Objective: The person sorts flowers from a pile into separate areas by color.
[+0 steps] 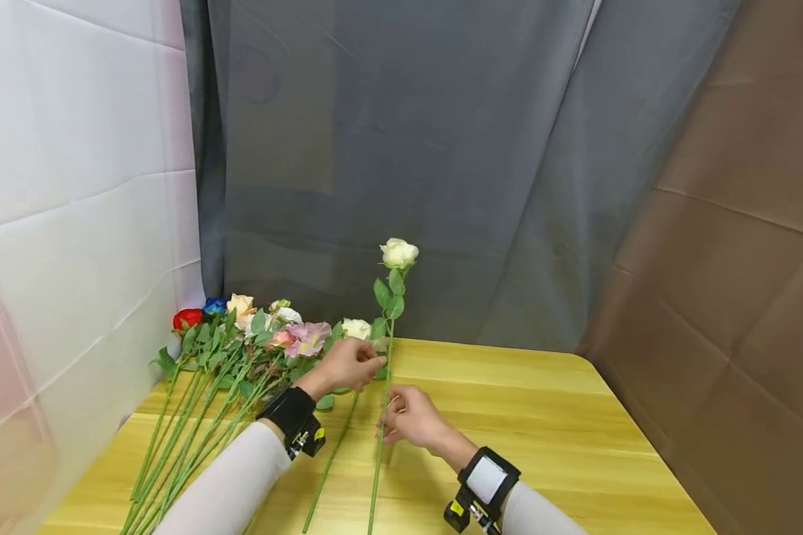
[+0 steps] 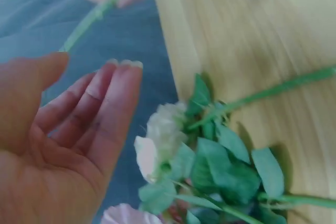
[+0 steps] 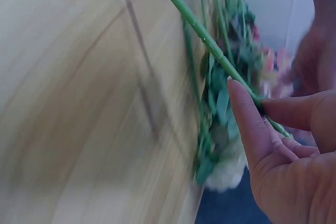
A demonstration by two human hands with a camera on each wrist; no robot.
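Nearest the right-wrist camera, the right hand pinches a green stem between thumb and fingers. The stem belongs to a white rose, held nearly upright over the table, its bloom above the far edge and its leaves just below the bloom. The left hand lies close to the same stem, higher up, with its fingers extended and spread from the thumb; whether it touches the stem cannot be told. Each wrist bears a black strap, the left one and the right one both below pale sleeves' cuffs. Beside the left hand, a second white rose lies on the table, its stem running toward the near edge. Farther left lies a bundle of flowers, including a red bloom, a blue bloom, a peach bloom and a pink bloom. The wood-grained table is bounded by grey cloth behind, white cloth at left and brown cloth at right.
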